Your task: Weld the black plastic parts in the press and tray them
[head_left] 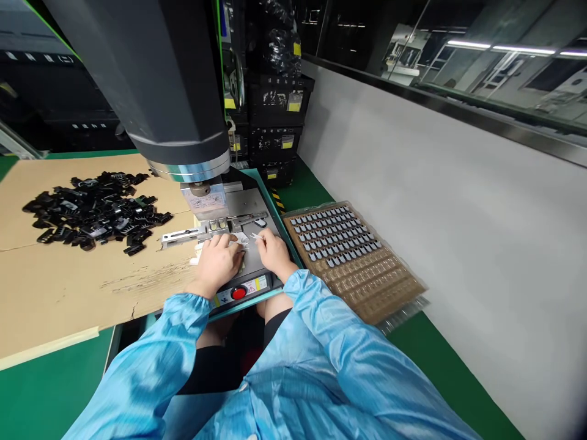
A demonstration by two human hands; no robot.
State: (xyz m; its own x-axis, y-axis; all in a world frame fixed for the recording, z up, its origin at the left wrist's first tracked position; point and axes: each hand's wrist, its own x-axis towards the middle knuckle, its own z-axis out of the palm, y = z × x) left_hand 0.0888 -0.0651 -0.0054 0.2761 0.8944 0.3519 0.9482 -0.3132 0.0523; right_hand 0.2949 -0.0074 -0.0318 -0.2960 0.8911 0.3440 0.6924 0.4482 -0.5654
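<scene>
Taking the red button [238,293] as the clock's centre, the left hand [220,260] lies at eleven, fingers bent over a small white piece [244,241] on the grey machine plate [252,263]; whether that grip pinches or merely presses, I cannot tell. The piece sits at twelve. At one, the right hand [274,250] has its grip closed around a slim white stick [257,236] (too small to identify), tip towards ten. Handling this well probably takes light left-hand pressure, so the piece lies flat, and a steady, low stick. With the machine head [183,110] overhead at eleven, fingertips seem best held clear of it. Black parts [98,211] heap at ten on the cardboard-covered worktop [68,293]; a tray [380,284] waits near two-thirty.
</scene>
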